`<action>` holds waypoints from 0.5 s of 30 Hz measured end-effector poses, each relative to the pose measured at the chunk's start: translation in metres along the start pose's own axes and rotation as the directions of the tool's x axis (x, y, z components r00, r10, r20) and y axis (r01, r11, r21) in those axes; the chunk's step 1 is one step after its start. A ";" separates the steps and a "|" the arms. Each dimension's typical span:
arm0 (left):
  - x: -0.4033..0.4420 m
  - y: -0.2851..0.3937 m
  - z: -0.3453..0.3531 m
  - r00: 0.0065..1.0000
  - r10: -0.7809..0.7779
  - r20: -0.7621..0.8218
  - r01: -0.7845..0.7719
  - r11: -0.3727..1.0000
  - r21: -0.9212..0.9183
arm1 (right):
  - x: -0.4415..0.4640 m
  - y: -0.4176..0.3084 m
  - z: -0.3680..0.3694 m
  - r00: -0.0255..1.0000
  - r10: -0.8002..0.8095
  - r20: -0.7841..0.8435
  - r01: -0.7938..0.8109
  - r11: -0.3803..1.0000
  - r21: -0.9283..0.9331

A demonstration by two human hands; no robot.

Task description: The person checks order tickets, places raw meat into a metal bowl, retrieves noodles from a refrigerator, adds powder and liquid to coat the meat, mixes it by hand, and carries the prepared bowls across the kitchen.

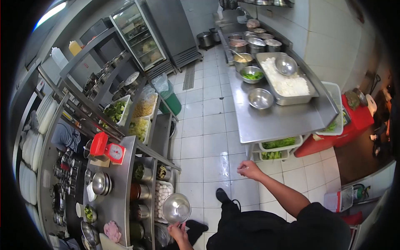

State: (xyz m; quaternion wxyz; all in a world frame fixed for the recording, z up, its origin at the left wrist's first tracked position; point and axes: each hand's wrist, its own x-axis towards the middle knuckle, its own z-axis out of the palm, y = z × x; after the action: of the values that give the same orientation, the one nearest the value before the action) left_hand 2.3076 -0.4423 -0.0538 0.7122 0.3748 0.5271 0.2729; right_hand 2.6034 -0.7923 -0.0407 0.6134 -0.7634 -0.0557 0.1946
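Observation:
My left hand (178,232) grips the rim of a metal mixing bowl (176,207), which looks empty, low beside the left shelving. Over the floor, short of the right counter, my right hand (249,170) has its fingers curled together; whether anything is in them is too small to tell. On that steel counter (254,129) sit another metal bowl (261,98), a bowl of green leaves (251,75) and a deep tray of white rice (285,81) with a small metal bowl (286,65) resting in it.
Eggs (161,196) fill a tray on the left shelf. A red scale (114,153) and stacked bowls (101,183) stand on the left counter (118,200). Several pots (243,60) line the right counter's back. A green bin (171,102) stands by the aisle, whose tiled floor (214,146) looks wet.

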 end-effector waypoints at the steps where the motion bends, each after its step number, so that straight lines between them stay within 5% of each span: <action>1: 0.006 0.016 0.003 0.998 0.000 -0.070 -0.001 1.000 -0.013 | 0.022 -0.017 0.018 0.999 -0.018 0.030 0.018 1.000 -0.002; 6: 0.049 0.092 0.109 0.999 0.037 -0.011 -0.037 0.999 -0.034 | 0.130 -0.096 0.043 0.999 0.000 0.043 -0.001 0.999 0.033; 15: 0.159 0.185 0.429 0.860 0.133 0.493 -0.170 0.985 0.031 | 0.276 -0.189 -0.020 0.976 0.002 -0.216 0.074 0.935 0.346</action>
State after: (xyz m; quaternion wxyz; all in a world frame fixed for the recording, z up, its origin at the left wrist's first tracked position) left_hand 2.7652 -0.3179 0.0814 0.7843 0.4977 0.3085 0.2049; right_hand 2.8932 -0.6757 0.0803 0.7458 -0.6567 0.0321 0.1071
